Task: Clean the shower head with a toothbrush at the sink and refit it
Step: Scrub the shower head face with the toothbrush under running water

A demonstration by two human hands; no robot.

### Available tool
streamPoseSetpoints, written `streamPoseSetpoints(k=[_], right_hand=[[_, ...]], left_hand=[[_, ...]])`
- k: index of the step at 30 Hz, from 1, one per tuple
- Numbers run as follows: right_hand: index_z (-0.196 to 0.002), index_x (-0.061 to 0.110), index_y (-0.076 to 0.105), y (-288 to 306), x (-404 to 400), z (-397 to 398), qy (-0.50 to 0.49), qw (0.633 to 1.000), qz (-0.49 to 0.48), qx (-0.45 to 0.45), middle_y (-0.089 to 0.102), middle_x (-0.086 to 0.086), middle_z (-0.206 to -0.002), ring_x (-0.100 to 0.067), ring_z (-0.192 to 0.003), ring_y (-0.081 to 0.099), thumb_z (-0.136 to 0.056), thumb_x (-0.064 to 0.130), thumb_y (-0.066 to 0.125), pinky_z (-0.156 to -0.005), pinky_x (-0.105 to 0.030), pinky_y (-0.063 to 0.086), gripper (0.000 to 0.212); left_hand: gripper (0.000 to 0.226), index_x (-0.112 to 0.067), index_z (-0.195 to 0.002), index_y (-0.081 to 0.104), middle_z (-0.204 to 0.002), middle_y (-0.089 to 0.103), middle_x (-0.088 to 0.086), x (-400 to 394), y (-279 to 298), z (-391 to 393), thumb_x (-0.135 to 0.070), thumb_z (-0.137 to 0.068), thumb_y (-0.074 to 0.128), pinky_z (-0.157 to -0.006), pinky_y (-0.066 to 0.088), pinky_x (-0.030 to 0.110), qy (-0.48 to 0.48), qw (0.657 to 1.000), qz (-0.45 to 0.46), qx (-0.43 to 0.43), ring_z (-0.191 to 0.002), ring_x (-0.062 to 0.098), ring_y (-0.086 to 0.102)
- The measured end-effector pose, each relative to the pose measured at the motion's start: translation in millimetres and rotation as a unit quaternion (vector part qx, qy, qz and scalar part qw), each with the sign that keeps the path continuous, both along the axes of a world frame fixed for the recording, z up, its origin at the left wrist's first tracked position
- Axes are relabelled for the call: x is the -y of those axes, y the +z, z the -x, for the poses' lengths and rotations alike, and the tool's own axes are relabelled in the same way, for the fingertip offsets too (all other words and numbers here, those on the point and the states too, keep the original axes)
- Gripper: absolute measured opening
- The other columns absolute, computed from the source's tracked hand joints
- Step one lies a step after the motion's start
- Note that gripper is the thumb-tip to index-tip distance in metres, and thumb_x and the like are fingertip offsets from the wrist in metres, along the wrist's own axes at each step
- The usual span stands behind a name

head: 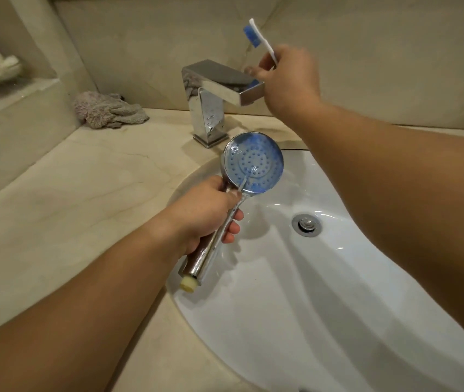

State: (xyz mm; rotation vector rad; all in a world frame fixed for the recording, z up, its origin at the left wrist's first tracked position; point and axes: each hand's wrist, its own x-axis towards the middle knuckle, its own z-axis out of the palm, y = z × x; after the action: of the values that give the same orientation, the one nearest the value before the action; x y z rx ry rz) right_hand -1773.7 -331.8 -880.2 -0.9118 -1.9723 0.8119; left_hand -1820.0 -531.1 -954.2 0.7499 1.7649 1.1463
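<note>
The left hand point(205, 213) has its fingers curled tight round the handle of the shower head point(253, 162). The fingertips peek out on the right side of the handle, and the thumb lies near the top of it. The shower head is held over the left side of the sink point(338, 264), with its round face turned up. The face looks blue and has lots of little holes in rings. The handle is shiny and points down toward the person — its pale end sticks out below the hand, over the sink's rim.

The right hand point(290, 77) is up high, right by the end of the tap point(219, 89). Its fingers are curled round the toothbrush point(259, 38), gripping the white handle low down. The brush end points up and to the left, with blue bristles. The brush is up in the air, well apart from the shower head.

The sink is white, with a metal drain point(306, 224) in the bottom. The tap is shiny and square, and stands on the counter point(83, 193) behind the sink. A crumpled cloth point(109, 110) lies on the counter, left of the tap — near the wall.
</note>
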Motion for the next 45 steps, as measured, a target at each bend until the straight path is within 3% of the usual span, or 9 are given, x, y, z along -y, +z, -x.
streamPoseSetpoints(k=[7, 25, 29, 31, 33, 37, 40, 43, 45], right_hand=[[-0.086, 0.023, 0.067, -1, -8, 1, -0.019, 0.999, -0.010, 0.027, 0.070, 0.002, -0.082, -0.016, -0.078, 0.068, -0.089, 0.040, 0.067, -0.078, -0.044, 0.057, 0.017], [-0.083, 0.023, 0.066, -2, -14, 3, -0.025, 0.999, -0.007, 0.033, 0.069, 0.002, -0.081, -0.014, -0.077, 0.066, -0.089, 0.038, 0.068, -0.077, -0.041, 0.057, 0.016], [-0.085, 0.027, 0.054, 0, 0, -27, -0.055, 0.998, -0.029, 0.002, 0.054, 0.010, -0.072, -0.005, -0.062, 0.048, -0.092, 0.051, 0.054, -0.057, -0.030, 0.045, 0.025], [-0.088, 0.026, 0.048, -10, 20, -61, -0.071, 0.994, -0.073, 0.028, 0.049, 0.010, -0.069, -0.009, -0.060, 0.045, -0.095, 0.058, 0.041, -0.052, -0.031, 0.032, 0.033], [-0.087, 0.024, 0.039, -31, 45, -101, -0.027, 0.986, -0.137, 0.088, 0.048, 0.005, -0.067, -0.026, -0.063, 0.043, -0.099, 0.054, 0.031, -0.054, -0.038, 0.026, 0.033], [-0.085, 0.028, 0.028, -68, 84, -145, 0.070, 0.936, -0.204, 0.278, 0.054, -0.001, -0.073, -0.033, -0.063, 0.043, -0.101, 0.041, 0.032, -0.053, -0.037, 0.033, 0.022], [-0.084, 0.026, 0.032, -77, 88, -143, 0.059, 0.935, -0.206, 0.283, 0.051, 0.002, -0.071, -0.033, -0.062, 0.045, -0.101, 0.040, 0.034, -0.053, -0.035, 0.034, 0.022], [-0.083, 0.023, 0.043, -81, 96, -135, 0.100, 0.904, -0.296, 0.293, 0.057, -0.004, -0.074, -0.035, -0.059, 0.052, -0.097, 0.033, 0.042, -0.049, -0.032, 0.033, 0.018], [-0.085, 0.020, 0.050, -77, 90, -136, 0.064, 0.914, -0.282, 0.285, 0.059, -0.007, -0.079, -0.036, -0.064, 0.055, -0.098, 0.032, 0.043, -0.052, -0.033, 0.032, 0.019]], left_hand=[[0.014, -0.017, -0.116, 0.057, -0.085, 0.063, 0.012, -1, 1, 0, -0.021, -0.105, 0.049, -0.050, 0.053, 0.030, 0.003, 1.000, 0.006, 0.000, -0.053, 0.015, 0.059], [0.015, -0.016, -0.116, 0.056, -0.083, 0.064, 0.011, -2, -3, 4, -0.022, -0.104, 0.050, -0.050, 0.052, 0.029, 0.001, 1.000, 0.006, -0.005, -0.051, 0.013, 0.061], [0.010, -0.017, -0.110, 0.058, -0.082, 0.064, 0.011, 0, -5, 4, -0.021, -0.103, 0.051, -0.050, 0.052, 0.030, -0.015, 1.000, 0.014, -0.004, -0.052, 0.014, 0.060], [0.011, -0.016, -0.109, 0.058, -0.083, 0.065, 0.011, 1, -8, 1, -0.020, -0.103, 0.050, -0.049, 0.051, 0.029, -0.036, 0.999, 0.024, -0.020, -0.050, 0.014, 0.060], [0.010, -0.016, -0.107, 0.058, -0.084, 0.066, 0.010, 0, -12, -3, -0.021, -0.102, 0.051, -0.048, 0.051, 0.027, -0.059, 0.996, 0.030, -0.053, -0.050, 0.014, 0.061], [0.008, -0.019, -0.105, 0.058, -0.085, 0.068, 0.010, -8, -14, -6, -0.022, -0.101, 0.052, -0.047, 0.050, 0.026, -0.062, 0.993, 0.019, -0.103, -0.050, 0.014, 0.062], [0.007, -0.021, -0.104, 0.059, -0.084, 0.068, 0.010, -11, -14, -4, -0.023, -0.101, 0.053, -0.046, 0.050, 0.027, -0.055, 0.990, 0.006, -0.129, -0.049, 0.014, 0.062], [0.009, -0.021, -0.106, 0.059, -0.083, 0.068, 0.010, -8, -15, -2, -0.025, -0.100, 0.054, -0.046, 0.050, 0.028, -0.059, 0.988, 0.004, -0.140, -0.049, 0.014, 0.062], [0.011, -0.019, -0.108, 0.059, -0.085, 0.068, 0.011, -8, -14, -1, -0.024, -0.100, 0.053, -0.047, 0.050, 0.028, -0.064, 0.988, 0.004, -0.139, -0.049, 0.014, 0.062]])
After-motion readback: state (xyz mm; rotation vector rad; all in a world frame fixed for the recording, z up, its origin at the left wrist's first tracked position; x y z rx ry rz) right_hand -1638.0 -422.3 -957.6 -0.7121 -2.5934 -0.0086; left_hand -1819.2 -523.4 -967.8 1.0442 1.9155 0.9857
